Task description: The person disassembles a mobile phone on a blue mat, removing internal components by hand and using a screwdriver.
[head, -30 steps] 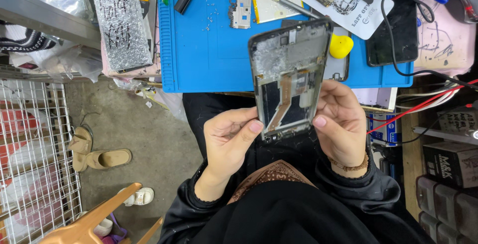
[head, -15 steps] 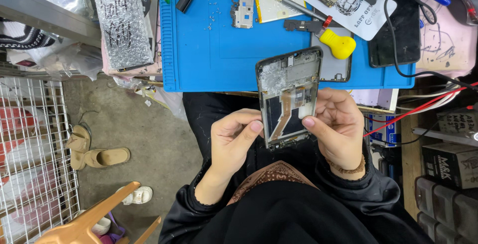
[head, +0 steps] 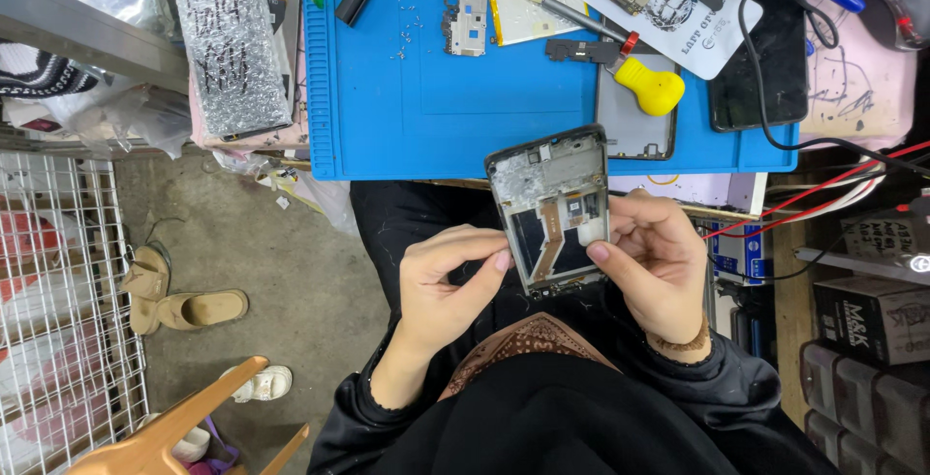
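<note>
Head view: opened phone frame [head: 552, 209] stands lengthwise between both hands, right hand [head: 659, 267] clamped on its right edge, left hand [head: 446, 281] fingertips pinching its left edge.

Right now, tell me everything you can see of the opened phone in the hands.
The opened phone is a dark rectangular frame with its back off, showing silvery metal shielding on top, a black cavity below and a tan flex ribbon running down the middle. It is held upright, slightly tilted, over the lap just below the blue mat. The left hand pinches its left edge; the right hand grips its right side.
</note>
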